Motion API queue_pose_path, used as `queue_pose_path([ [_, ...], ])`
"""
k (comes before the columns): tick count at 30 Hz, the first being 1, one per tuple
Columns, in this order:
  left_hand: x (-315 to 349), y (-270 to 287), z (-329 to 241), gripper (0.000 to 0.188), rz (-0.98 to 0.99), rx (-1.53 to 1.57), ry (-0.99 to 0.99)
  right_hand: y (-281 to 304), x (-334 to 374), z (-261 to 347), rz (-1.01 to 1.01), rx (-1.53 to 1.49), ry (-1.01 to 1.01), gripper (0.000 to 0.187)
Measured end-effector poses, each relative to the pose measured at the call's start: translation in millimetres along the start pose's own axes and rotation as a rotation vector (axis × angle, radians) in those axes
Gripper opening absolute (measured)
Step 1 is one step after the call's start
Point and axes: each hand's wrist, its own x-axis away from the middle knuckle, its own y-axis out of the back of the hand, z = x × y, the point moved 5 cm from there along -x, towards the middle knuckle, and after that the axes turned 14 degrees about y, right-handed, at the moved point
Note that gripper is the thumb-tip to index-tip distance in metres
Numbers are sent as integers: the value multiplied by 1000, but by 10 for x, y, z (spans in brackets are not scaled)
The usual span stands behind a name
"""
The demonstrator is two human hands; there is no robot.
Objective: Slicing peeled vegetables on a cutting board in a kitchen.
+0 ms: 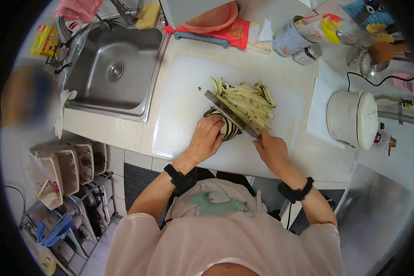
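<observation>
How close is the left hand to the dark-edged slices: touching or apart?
Touching. The head view shows the left hand with bent fingers lying directly on the dark-edged slices.

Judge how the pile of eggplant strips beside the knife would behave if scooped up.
The pile of eggplant strips would probably shed pieces, since the strips lie loose and overlapping. Single strips might bend a little, being long and thin. They may slide readily on the white cutting board, whose surface looks smooth and flat.
</observation>
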Motion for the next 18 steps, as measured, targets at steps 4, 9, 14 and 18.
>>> queue_pose_path([
  [4, 16, 53, -2, 44, -8, -45, -15, 398, 255, 243, 14, 59, 89, 24],
  [9, 9, 20, -7, 44, -8, -52, -39, 435, 417, 288, 131, 87, 22, 21],
  [14, -4, 42, -9, 44, 4, -69, -20, 181, 201, 292, 153, 92, -36, 21],
  [18, -1, 15, -17, 44, 27, -56, -35, -330, -93, 117, 6, 30, -46, 23],
])
